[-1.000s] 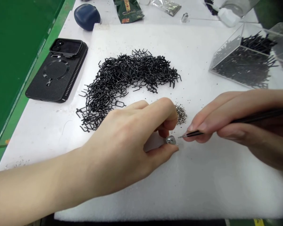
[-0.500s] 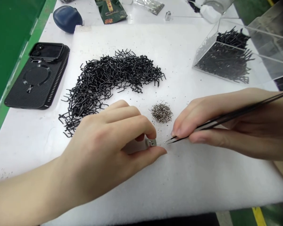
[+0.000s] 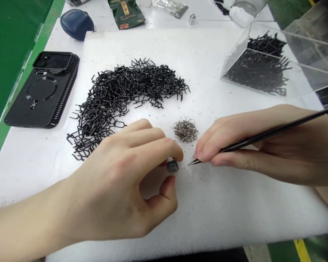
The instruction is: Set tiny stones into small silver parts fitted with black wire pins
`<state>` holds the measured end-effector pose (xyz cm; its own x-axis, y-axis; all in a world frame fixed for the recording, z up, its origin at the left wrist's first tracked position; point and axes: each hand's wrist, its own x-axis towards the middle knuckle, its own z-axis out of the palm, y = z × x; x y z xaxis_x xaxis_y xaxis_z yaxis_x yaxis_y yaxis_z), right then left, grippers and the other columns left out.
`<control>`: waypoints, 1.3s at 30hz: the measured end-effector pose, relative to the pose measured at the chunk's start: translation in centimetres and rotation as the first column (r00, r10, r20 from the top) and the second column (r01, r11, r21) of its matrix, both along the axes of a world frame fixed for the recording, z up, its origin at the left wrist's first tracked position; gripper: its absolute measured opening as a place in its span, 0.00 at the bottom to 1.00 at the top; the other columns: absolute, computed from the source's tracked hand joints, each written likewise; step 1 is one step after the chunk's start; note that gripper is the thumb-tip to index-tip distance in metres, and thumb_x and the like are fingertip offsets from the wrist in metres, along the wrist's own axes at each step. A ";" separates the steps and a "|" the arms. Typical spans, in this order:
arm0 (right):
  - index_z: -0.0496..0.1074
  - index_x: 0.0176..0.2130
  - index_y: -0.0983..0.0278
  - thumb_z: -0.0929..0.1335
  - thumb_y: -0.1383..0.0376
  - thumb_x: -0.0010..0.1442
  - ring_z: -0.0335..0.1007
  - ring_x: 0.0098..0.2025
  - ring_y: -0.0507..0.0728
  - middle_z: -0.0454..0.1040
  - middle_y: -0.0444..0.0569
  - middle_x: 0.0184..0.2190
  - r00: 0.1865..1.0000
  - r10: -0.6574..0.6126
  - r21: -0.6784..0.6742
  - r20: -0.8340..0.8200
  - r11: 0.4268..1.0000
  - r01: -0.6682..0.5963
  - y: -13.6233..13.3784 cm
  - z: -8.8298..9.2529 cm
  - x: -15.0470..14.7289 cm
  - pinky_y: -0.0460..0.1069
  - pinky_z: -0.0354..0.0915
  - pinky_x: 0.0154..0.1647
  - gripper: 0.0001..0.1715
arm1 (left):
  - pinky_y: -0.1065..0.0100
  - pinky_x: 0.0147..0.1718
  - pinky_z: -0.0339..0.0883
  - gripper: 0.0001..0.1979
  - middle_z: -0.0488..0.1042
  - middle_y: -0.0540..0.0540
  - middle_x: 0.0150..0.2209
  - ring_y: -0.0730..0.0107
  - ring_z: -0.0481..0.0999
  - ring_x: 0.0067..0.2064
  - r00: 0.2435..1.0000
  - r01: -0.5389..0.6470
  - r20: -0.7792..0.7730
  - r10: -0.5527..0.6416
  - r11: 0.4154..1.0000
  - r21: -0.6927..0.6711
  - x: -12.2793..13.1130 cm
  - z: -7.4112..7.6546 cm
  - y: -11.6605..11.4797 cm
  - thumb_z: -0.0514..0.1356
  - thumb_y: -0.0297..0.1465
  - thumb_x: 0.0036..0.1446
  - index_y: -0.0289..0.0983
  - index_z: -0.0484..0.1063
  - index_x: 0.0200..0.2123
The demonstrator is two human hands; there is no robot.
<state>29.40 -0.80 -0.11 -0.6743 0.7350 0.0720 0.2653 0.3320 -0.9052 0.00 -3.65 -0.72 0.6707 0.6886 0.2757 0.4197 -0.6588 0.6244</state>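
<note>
Looking down at a white bench [image 3: 30, 153], slanting from the lower left toward the top of the frame, and finding a thick white foam pad [image 3: 235, 218] covering much of it. Meeting a green surface [image 3: 11, 43] past the bench's left edge, and green floor [image 3: 284, 249] with a yellow stripe [image 3: 303, 251] at lower right.

Spreading thumb and forefinger of the left hand [image 3: 125, 182] wide at the centre, the forefinger's tip at a small metal piece [image 3: 172, 166]; being unable to tell whether the hidden fingers are gripping it. Pinching black tweezers [image 3: 284, 128] in the right hand [image 3: 251, 123], pointing the tips close to the metal piece, just to its right and apart from it. Seeing a pile of tiny metal bits [image 3: 186, 131] just above, between both hands.

Finding the way left and upward bounded by an arching heap of bent black pieces [image 3: 136, 83], then a black phone [image 3: 42, 89] at the pad's left edge. Meeting a clear box [image 3: 236, 52] at upper right. Tracing open foam between heap and box, and a broader stretch below the right hand, reaching the pad's near edge.
</note>
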 end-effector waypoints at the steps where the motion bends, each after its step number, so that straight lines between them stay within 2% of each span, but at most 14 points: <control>1: 0.92 0.46 0.52 0.81 0.60 0.77 0.94 0.42 0.58 0.94 0.42 0.43 1.000 -0.013 0.016 -0.009 1.000 0.013 -0.1 -0.1 0.0 0.49 0.85 0.40 0.02 | 0.62 0.42 0.79 0.09 0.81 0.53 0.33 0.68 0.77 0.35 1.000 0.002 0.011 -0.002 1.000 0.001 0.0 0.1 0.0 0.64 0.23 0.67 0.40 0.81 0.45; 4: 0.91 0.46 0.50 0.81 0.60 0.78 0.94 0.42 0.58 0.94 0.41 0.42 0.996 -0.088 0.072 -0.034 0.993 0.091 -0.7 -0.1 -0.1 0.50 0.86 0.42 0.03 | 0.65 0.39 0.79 0.10 0.84 0.53 0.33 0.68 0.78 0.36 1.000 -0.010 0.006 0.010 1.000 -0.029 0.0 0.4 0.0 0.64 0.21 0.69 0.38 0.85 0.45; 8: 0.91 0.47 0.47 0.82 0.56 0.78 0.95 0.47 0.61 0.94 0.40 0.44 0.978 -0.204 0.101 -0.045 0.973 0.208 -1.6 0.2 -0.6 0.53 0.90 0.49 0.02 | 0.66 0.41 0.81 0.10 0.87 0.52 0.35 0.69 0.81 0.38 0.999 -0.032 -0.020 0.030 0.997 -0.066 -0.1 0.8 -0.1 0.66 0.20 0.71 0.36 0.87 0.46; 12: 0.92 0.47 0.47 0.83 0.60 0.76 0.95 0.46 0.62 0.94 0.42 0.45 0.981 -0.178 0.079 -0.074 0.980 0.183 -2.1 -0.1 -1.1 0.54 0.90 0.44 0.03 | 0.65 0.42 0.82 0.07 0.87 0.53 0.36 0.69 0.83 0.39 0.999 -0.038 -0.005 0.038 0.996 -0.085 -0.1 0.8 -0.1 0.68 0.23 0.72 0.38 0.87 0.45; 16: 0.91 0.48 0.46 0.82 0.57 0.77 0.95 0.47 0.62 0.94 0.41 0.46 0.987 -0.160 0.079 -0.037 0.984 0.162 -2.1 -0.4 -1.0 0.52 0.90 0.44 0.01 | 0.66 0.42 0.81 0.07 0.86 0.53 0.36 0.69 0.83 0.40 0.999 -0.038 -0.013 0.037 0.994 -0.102 0.0 0.7 -0.2 0.70 0.22 0.72 0.37 0.89 0.46; 21: 0.91 0.49 0.46 0.81 0.60 0.77 0.95 0.48 0.60 0.95 0.41 0.47 0.994 -0.105 0.065 -0.037 0.992 0.107 -1.7 -0.4 -0.9 0.50 0.89 0.46 0.04 | 0.66 0.42 0.81 0.06 0.85 0.53 0.33 0.68 0.82 0.40 0.999 -0.045 0.004 0.045 0.994 -0.100 -0.1 0.6 -0.2 0.69 0.22 0.72 0.37 0.88 0.44; 24: 0.91 0.48 0.45 0.83 0.58 0.75 0.95 0.45 0.60 0.95 0.40 0.46 0.995 -0.094 0.033 -0.042 0.995 0.095 -1.6 -0.3 -1.0 0.50 0.90 0.44 0.03 | 0.66 0.42 0.81 0.06 0.84 0.53 0.32 0.68 0.80 0.38 0.999 -0.031 0.016 0.033 0.994 -0.108 -0.1 0.6 -0.1 0.69 0.22 0.72 0.36 0.87 0.43; 29: 0.92 0.45 0.46 0.84 0.55 0.73 0.96 0.45 0.63 0.95 0.42 0.44 0.990 -0.142 0.075 -0.018 0.987 0.143 -1.8 -0.1 -1.0 0.51 0.91 0.43 0.02 | 0.67 0.44 0.80 0.07 0.83 0.53 0.32 0.68 0.81 0.39 1.000 -0.022 0.007 0.023 0.994 -0.104 0.0 0.6 0.0 0.69 0.22 0.72 0.36 0.88 0.43; 33: 0.92 0.46 0.45 0.84 0.56 0.74 0.96 0.45 0.61 0.95 0.41 0.45 0.992 -0.126 0.072 -0.012 0.989 0.126 -2.1 -0.1 -0.8 0.48 0.91 0.45 0.02 | 0.67 0.45 0.79 0.06 0.83 0.54 0.33 0.70 0.78 0.37 1.000 -0.018 0.003 0.018 0.995 -0.098 0.1 0.5 0.0 0.70 0.21 0.71 0.34 0.88 0.42; 39: 0.92 0.47 0.44 0.81 0.51 0.79 0.96 0.48 0.59 0.95 0.38 0.46 0.990 -0.139 0.061 -0.015 0.988 0.140 -1.8 -0.4 -0.7 0.46 0.89 0.47 0.04 | 0.69 0.47 0.77 0.05 0.82 0.54 0.33 0.71 0.77 0.37 1.000 -0.021 0.003 0.021 0.993 -0.115 0.1 0.5 0.0 0.71 0.21 0.71 0.33 0.89 0.43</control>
